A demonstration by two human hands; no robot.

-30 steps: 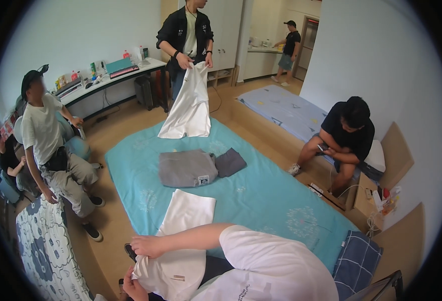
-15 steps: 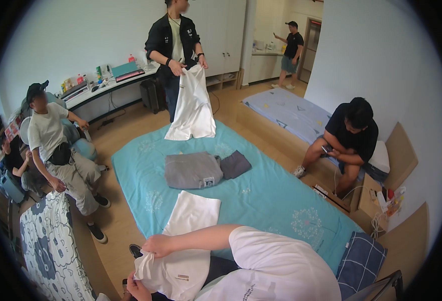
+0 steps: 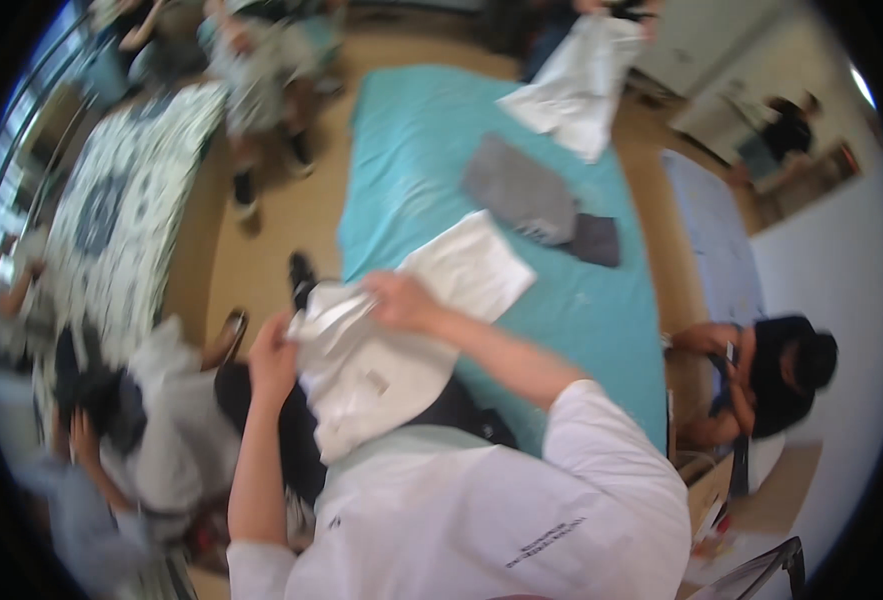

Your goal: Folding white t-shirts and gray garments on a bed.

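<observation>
Both my hands hold the edge of a white garment (image 3: 366,375) with a small printed label; I cannot make out its exact kind. My left hand (image 3: 273,358) pinches the edge at the left, fingers closed. My right hand (image 3: 399,300) grips the gathered cloth a little farther right, its arm reaching across. The near part of the garment hangs over my dark-trousered lap, and its far end (image 3: 473,268) lies flat on the turquoise bed cover (image 3: 411,170). Farther back on the bed are a folded grey garment (image 3: 521,188) and a smaller dark grey folded piece (image 3: 598,240).
Beyond the bed, a co-worker holds up another white garment (image 3: 586,85). Someone in black sits at the right (image 3: 786,375). Other people are at the left, near a bed with a patterned cover (image 3: 126,205). A pale blue mattress (image 3: 711,230) lies at the far right.
My view has turned and tipped downward, blurring the surroundings. Both hands now show at the garment's edge, raised nearer the bed, with more of my left arm in sight.
</observation>
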